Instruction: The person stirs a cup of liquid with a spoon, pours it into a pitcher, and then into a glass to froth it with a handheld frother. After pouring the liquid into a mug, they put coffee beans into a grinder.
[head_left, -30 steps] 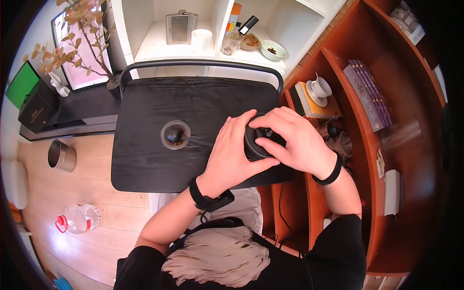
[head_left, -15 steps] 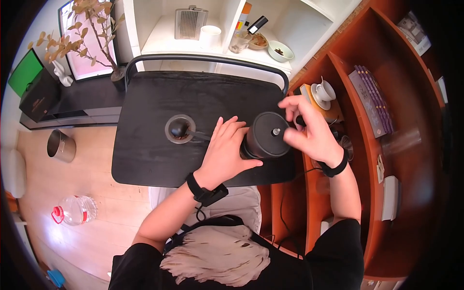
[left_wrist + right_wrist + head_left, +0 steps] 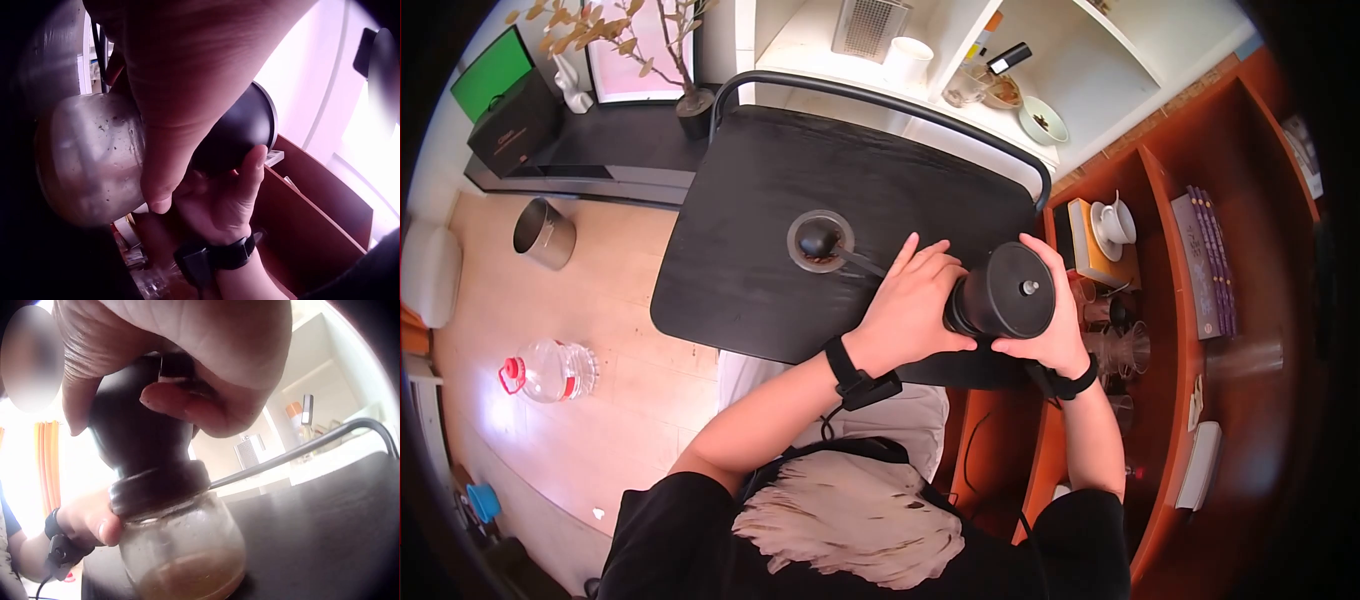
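Note:
A hand coffee grinder (image 3: 1008, 288) with a black body and a bare metal shaft on top is tilted at the table's right side. Its clear glass jar (image 3: 187, 550) has something brownish in the bottom. My left hand (image 3: 915, 305) holds it around the neck, thumb (image 3: 165, 169) across it in the left wrist view. From the right, my right hand (image 3: 1060, 315) grips the black body, fingers and thumb spread around it. A small dark piece with a shiny edge (image 3: 178, 364) shows among the right fingers. Left of the hands sits a round container (image 3: 847, 225) with a black scoop (image 3: 817, 238) and brown bits.
The black table (image 3: 740, 270) has a raised rail (image 3: 880, 95) at its far edge. White shelves (image 3: 810, 50) stand behind it. A reddish wooden shelf (image 3: 1155, 200) close on the right carries a cup (image 3: 1114, 222), books and glassware. A water bottle (image 3: 555, 372) is on the floor.
My right hand has gone from the grinder's top to the right side of its body, and the metal shaft is now uncovered. The grinder leans more. The head view has shifted.

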Available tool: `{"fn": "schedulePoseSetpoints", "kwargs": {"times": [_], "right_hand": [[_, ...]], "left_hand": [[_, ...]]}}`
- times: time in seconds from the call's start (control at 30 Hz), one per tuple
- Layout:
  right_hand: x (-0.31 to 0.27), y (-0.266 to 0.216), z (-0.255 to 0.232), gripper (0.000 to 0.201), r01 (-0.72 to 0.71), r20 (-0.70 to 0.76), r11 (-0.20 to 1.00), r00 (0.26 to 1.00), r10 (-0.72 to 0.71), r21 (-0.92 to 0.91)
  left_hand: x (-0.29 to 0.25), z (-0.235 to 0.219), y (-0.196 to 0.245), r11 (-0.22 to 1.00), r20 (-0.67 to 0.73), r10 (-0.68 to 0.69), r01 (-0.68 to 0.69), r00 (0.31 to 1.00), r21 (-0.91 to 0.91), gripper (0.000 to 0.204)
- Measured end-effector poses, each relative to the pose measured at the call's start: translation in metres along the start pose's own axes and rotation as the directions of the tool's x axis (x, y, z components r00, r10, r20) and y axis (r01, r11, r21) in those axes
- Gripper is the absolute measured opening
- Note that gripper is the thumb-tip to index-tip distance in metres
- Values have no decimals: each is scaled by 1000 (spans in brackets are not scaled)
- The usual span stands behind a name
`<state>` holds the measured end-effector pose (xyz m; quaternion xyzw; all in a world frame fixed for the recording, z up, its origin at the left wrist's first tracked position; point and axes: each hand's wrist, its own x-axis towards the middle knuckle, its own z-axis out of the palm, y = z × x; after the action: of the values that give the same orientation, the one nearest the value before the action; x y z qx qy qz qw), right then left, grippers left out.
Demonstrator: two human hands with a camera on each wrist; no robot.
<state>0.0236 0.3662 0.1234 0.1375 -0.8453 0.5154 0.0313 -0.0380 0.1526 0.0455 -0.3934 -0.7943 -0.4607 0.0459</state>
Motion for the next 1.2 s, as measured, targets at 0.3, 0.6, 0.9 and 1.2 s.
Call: {"fn": "schedulePoseSetpoints", "kwargs": {"times": [0.3, 0.6, 0.9, 1.2], "right_hand": [[-7, 4, 18, 109, 20, -164, 991, 987, 2, 135], [-14, -4, 8, 118, 2, -109, 1000, 994, 1, 23], [-26, 6, -36, 32, -132, -401, 990, 905, 142, 53], [21, -68, -5, 32, 195, -73, 823, 959, -275, -533]], "left_hand": [[1, -3, 4, 999, 11, 13, -14, 1000, 37, 74], [0, -2, 7, 995, -9, 40, -39, 999, 87, 77], [7, -18, 33, 998, -106, 57, -54, 993, 26, 105], [9, 5, 23, 1000, -98, 19, -19, 995, 2, 69]]}}
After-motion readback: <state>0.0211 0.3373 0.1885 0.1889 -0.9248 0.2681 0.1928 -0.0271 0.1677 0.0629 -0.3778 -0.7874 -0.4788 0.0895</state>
